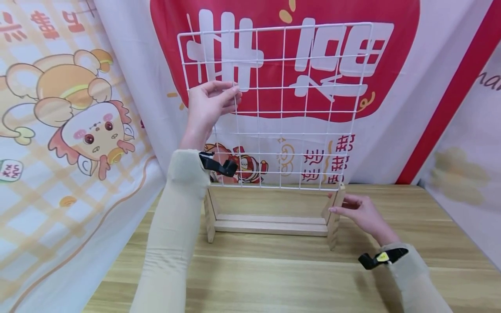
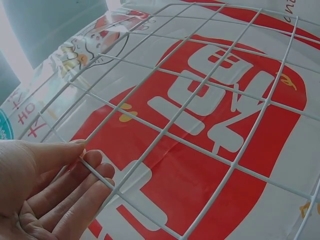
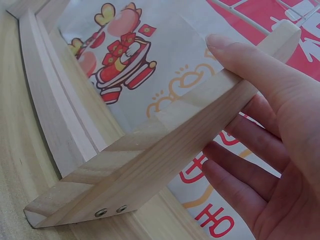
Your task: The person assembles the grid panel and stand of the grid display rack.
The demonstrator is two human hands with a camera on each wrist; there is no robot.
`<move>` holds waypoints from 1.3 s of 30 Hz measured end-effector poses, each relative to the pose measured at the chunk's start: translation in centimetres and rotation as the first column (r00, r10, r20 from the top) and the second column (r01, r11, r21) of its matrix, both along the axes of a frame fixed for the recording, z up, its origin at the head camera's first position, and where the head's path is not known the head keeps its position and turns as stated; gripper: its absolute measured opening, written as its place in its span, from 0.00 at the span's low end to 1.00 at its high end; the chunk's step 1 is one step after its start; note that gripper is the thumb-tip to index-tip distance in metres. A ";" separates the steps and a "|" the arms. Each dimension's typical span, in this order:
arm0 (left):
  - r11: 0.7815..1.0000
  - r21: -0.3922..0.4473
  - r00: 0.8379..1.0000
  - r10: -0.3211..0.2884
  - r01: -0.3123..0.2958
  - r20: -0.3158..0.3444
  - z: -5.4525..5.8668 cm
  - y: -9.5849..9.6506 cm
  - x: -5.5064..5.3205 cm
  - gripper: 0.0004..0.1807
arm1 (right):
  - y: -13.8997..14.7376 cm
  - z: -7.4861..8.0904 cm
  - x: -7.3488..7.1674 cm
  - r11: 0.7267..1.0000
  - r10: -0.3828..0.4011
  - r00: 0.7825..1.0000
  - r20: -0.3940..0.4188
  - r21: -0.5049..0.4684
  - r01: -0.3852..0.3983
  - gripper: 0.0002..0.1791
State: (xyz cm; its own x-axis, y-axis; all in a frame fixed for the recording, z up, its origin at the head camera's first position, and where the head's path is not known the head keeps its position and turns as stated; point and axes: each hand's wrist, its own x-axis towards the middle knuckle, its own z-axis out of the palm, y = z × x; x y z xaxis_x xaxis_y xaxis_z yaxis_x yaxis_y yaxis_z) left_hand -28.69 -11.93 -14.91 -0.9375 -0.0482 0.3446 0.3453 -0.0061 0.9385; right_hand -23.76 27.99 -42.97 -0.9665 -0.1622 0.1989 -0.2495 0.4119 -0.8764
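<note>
A white wire grid panel (image 1: pixel 282 111) rises upright above a light wooden stand (image 1: pixel 270 227), its lower edge level with the tops of the side posts in the head view. My left hand (image 1: pixel 211 104) pinches a wire on the panel's left side between thumb and fingers; the left wrist view shows the fingertips behind the wire (image 2: pixel 145 167). Lower down, my right hand (image 1: pixel 362 213) grips the stand's right side post (image 1: pixel 333 221). Seen from the right wrist, the thumb (image 3: pixel 245 57) lies along the post's edge and the other fingers are on its outer side.
The stand rests on a wood-grain table (image 1: pixel 266 269). Behind it hangs a white cloth with a large red print (image 1: pixel 266 102). A checked cloth with a cartoon animal (image 1: pixel 78 100) covers the left side, and another pale cloth (image 1: pixel 465 174) hangs at the right. Two metal screws (image 3: pixel 111 211) sit low on the post.
</note>
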 end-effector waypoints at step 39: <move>1.000 -0.002 0.997 0.014 -0.014 -0.070 -2.2 -0.1 1.2 0.19 | 0.1 0.3 0.0 1.000 -0.024 0.999 0.030 0.004 0.023 0.26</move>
